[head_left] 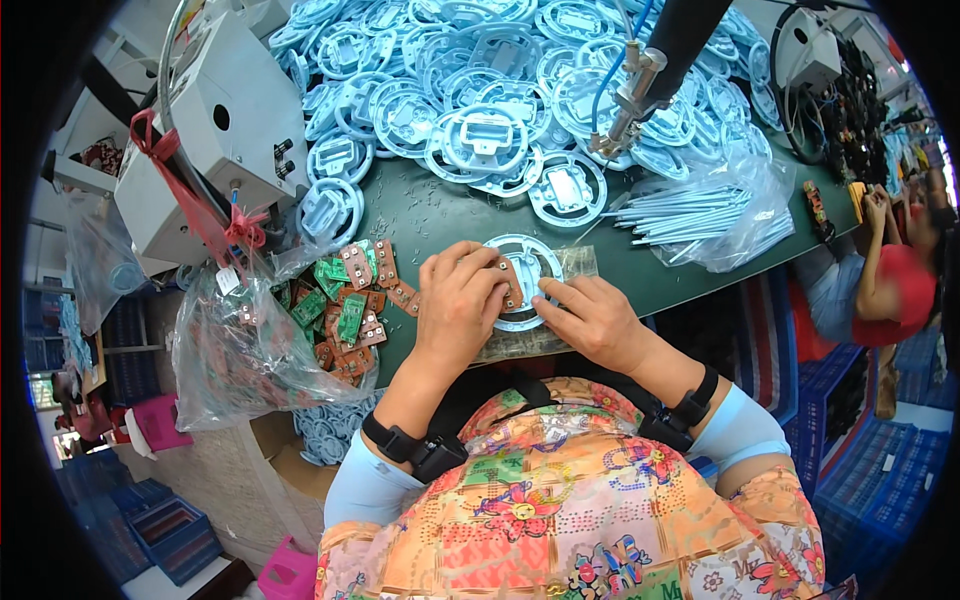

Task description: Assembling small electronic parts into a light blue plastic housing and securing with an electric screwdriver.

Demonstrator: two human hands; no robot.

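Observation:
A light-blue plastic toy steering wheel (537,262) lies in front of me on a worn, clear-wrapped pad (580,262) at the table's near edge. My left hand (455,302) pinches a small brown circuit board (511,284) at the wheel's left inner side, its fingertips covering part of the board. From the right, my right hand (598,322) grips the wheel by its right side with bent fingers. Left of my left hand, brown and green circuit boards (350,315) spill from a clear plastic bag (240,345).
A large heap of blue wheels (485,137) covers the back of the green table (420,215). Bagged blue sticks (690,215) lie at right. A metal tool on a black arm (630,100) hangs above the heap. A grey machine box (215,130) stands left; another person (890,290) sits far right.

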